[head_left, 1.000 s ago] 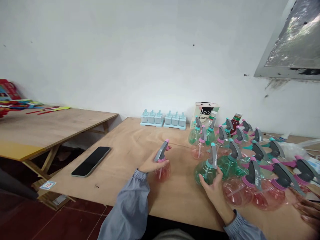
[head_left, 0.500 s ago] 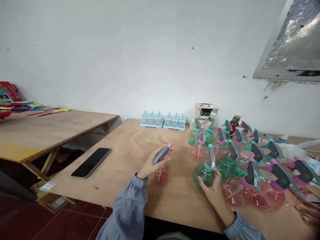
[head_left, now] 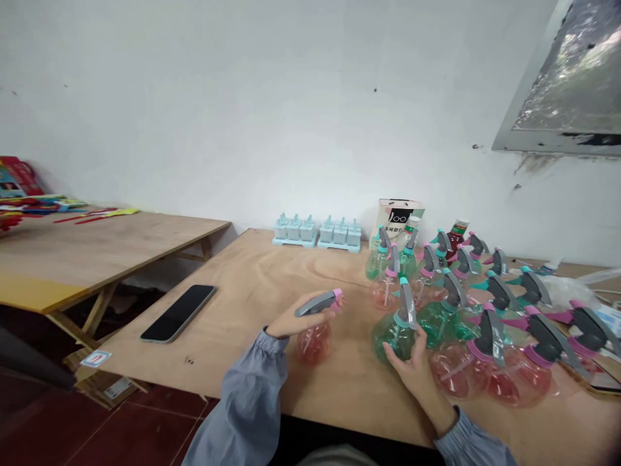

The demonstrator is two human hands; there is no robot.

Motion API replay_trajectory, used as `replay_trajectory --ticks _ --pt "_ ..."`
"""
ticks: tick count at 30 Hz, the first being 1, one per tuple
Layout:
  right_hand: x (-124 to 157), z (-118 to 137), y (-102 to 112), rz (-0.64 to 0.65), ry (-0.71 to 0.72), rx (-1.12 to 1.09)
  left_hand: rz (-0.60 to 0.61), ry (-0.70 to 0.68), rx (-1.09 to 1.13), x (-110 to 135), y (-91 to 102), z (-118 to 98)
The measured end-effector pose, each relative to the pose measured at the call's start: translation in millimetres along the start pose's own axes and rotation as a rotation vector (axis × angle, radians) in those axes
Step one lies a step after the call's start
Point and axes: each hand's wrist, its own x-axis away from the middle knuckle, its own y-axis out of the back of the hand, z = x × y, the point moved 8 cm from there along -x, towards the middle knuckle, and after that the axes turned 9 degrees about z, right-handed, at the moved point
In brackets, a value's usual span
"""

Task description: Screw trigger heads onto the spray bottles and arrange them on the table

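Note:
My left hand (head_left: 297,320) grips the grey spray head of a pink spray bottle (head_left: 314,342) that stands on the plywood table (head_left: 252,304); the head is tilted flat, its pink nozzle pointing right. My right hand (head_left: 411,360) is wrapped round the lower body of a green spray bottle (head_left: 396,334) with a grey trigger and teal collar. That bottle stands at the left front of a crowd of several pink and green spray bottles (head_left: 490,317).
A black phone (head_left: 178,312) lies at the table's left edge. Two pale blue ice-lolly moulds (head_left: 317,232) and a small printed box (head_left: 396,219) stand by the white wall. A second wooden table (head_left: 97,243) with coloured items is at the left.
The spray head under my left hand has tipped from upright to nearly flat, nozzle swinging right. The green bottle in my right hand has shifted slightly left. A co-worker's hand at the lower right is gone.

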Motion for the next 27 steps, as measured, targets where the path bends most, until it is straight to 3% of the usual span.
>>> replay_trajectory --ticks 2,8,12,17,21,25,27 --pt "-0.1 0.3 -0.5 0.009 0.006 0.003 -0.003 -0.030 -0.009 0.0 -0.8 -1.5" --pt "-1.6 2.0 0.9 0.025 0.024 0.003 -0.250 -0.023 -0.170 1.4 4.1 1.1" --pt "-1.3 0.2 0.1 0.028 0.017 -0.003 -0.294 -0.092 -0.057 -1.8 1.0 1.4" --pt "0.0 -1.7 -1.9 0.033 0.010 -0.021 -0.594 -0.118 0.037 9.7 22.1 4.1" --pt "-0.1 -0.8 -1.2 0.034 0.001 -0.018 -0.525 -0.104 0.143 3.9 18.6 -1.4" --pt "-0.8 3.3 0.1 0.029 0.012 -0.013 -0.590 -0.118 0.181 5.3 21.7 -10.1" --pt "-1.2 4.9 0.1 0.032 0.015 -0.016 -0.547 -0.112 0.200 2.8 19.4 -10.5"
